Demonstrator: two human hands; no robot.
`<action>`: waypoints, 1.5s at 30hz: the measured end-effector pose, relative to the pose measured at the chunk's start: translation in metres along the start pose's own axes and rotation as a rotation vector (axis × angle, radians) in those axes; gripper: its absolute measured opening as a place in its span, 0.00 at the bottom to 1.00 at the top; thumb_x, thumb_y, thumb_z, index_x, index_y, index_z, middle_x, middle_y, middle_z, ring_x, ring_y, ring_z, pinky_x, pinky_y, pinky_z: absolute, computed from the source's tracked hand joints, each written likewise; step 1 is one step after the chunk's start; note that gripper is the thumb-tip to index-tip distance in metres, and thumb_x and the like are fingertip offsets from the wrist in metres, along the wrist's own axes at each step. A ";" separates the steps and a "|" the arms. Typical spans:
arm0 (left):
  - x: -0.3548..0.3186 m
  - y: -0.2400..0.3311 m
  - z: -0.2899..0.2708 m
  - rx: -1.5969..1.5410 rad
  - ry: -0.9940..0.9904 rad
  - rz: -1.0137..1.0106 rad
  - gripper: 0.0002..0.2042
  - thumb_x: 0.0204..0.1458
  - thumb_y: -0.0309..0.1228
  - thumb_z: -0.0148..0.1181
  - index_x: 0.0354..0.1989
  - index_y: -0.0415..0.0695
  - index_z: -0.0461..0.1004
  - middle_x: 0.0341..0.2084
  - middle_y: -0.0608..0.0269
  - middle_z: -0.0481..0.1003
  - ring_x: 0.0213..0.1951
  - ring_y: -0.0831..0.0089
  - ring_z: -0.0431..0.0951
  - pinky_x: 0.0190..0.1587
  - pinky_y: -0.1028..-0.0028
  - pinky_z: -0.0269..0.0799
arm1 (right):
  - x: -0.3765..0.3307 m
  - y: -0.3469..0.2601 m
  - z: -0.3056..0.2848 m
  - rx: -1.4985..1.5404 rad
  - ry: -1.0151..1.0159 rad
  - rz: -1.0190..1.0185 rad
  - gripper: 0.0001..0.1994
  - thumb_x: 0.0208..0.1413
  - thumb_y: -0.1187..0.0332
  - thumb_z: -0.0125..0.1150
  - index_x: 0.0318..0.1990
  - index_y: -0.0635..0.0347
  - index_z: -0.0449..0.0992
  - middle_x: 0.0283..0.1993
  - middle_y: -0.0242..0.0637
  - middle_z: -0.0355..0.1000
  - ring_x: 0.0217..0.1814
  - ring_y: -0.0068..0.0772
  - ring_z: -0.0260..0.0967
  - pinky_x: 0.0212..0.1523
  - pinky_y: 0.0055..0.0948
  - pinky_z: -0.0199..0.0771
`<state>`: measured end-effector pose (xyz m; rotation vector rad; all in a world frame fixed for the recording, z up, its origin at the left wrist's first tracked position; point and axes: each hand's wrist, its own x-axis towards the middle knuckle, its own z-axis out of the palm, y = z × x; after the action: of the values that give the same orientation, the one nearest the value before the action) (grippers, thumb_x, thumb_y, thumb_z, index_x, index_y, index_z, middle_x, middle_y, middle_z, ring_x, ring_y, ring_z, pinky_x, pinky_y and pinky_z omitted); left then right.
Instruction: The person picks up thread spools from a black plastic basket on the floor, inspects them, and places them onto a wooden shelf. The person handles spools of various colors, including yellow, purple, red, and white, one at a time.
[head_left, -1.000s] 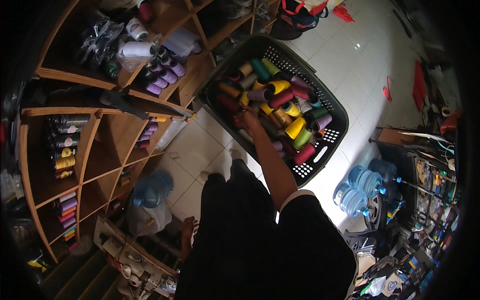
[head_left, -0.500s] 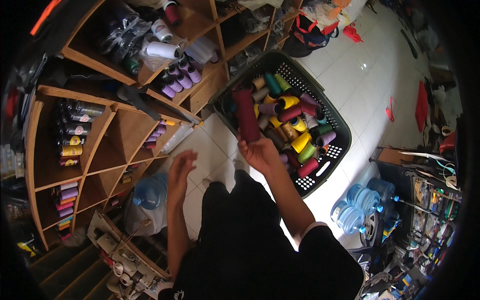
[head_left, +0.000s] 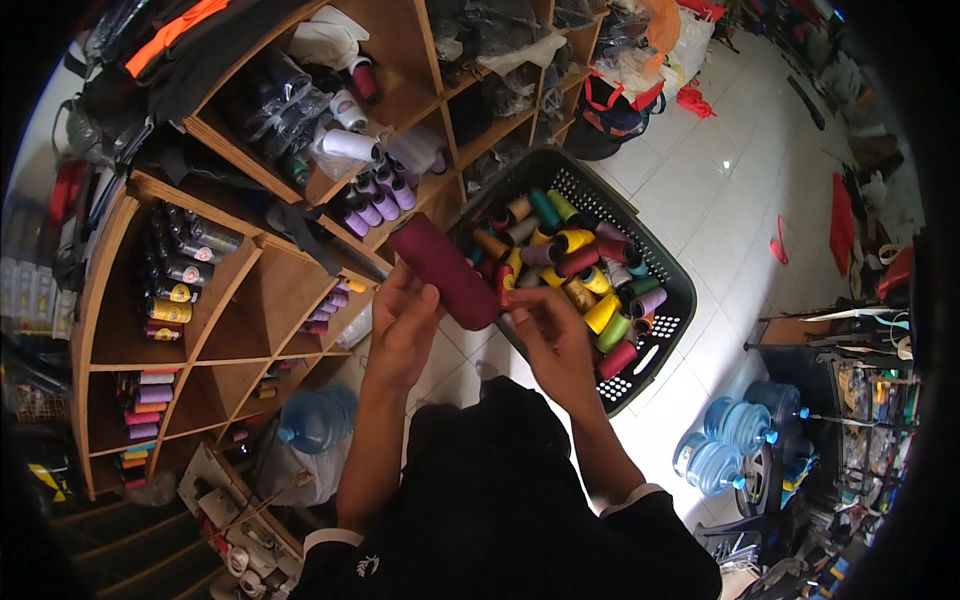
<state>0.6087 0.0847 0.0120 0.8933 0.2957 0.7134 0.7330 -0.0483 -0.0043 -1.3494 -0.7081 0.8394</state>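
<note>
A large maroon thread spool point(head_left: 445, 272) is held at a slant in front of me, with my left hand point(head_left: 402, 325) wrapped round its side. My right hand point(head_left: 550, 325) is at the spool's lower right end, thumb and fingertips pinched together. Whatever lies between them is too small to make out. Just beyond, a dark green plastic basket point(head_left: 655, 345) with a perforated wall stands on the floor. Inside are many thread cones, among them a yellow cone point(head_left: 602, 312), a light green cone point(head_left: 613, 334) and a teal cone point(head_left: 545, 209).
Wooden cubby shelves point(head_left: 225, 345) run along the left, holding more spools, such as purple cones point(head_left: 380, 205). A blue water jug point(head_left: 318, 418) sits by the shelf. More jugs point(head_left: 735, 425) stand at right on white floor tiles point(head_left: 740, 240). A sewing machine point(head_left: 235, 535) is lower left.
The maroon spool came from over the basket toward the left and passed from my right hand to my left. My right hand now pinches at its lower end. The view shifted slightly.
</note>
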 end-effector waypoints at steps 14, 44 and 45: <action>-0.018 0.016 0.007 0.156 0.182 0.181 0.25 0.47 0.25 0.65 0.54 0.39 0.63 0.43 0.60 0.72 0.45 0.73 0.73 0.50 0.73 0.68 | 0.013 -0.043 0.029 -0.515 0.050 -0.708 0.14 0.40 0.75 0.71 0.37 0.60 0.78 0.36 0.37 0.72 0.37 0.34 0.69 0.37 0.28 0.70; -0.041 0.037 0.007 0.208 0.226 0.194 0.30 0.51 0.45 0.62 0.55 0.40 0.59 0.38 0.57 0.73 0.36 0.71 0.76 0.41 0.73 0.72 | 0.009 -0.050 0.037 -0.176 -0.188 -0.503 0.10 0.50 0.74 0.62 0.39 0.63 0.69 0.35 0.41 0.66 0.38 0.39 0.66 0.39 0.32 0.66; -0.042 0.037 0.006 0.205 0.216 0.192 0.29 0.51 0.47 0.61 0.54 0.40 0.59 0.37 0.57 0.73 0.35 0.72 0.76 0.40 0.74 0.73 | 0.008 -0.054 0.039 -0.199 -0.181 -0.525 0.10 0.50 0.75 0.63 0.39 0.63 0.70 0.36 0.40 0.67 0.38 0.35 0.67 0.39 0.29 0.66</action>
<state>0.5645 0.0679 0.0425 1.0504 0.4859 0.9729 0.7102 -0.0219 0.0533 -1.1859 -1.2495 0.4778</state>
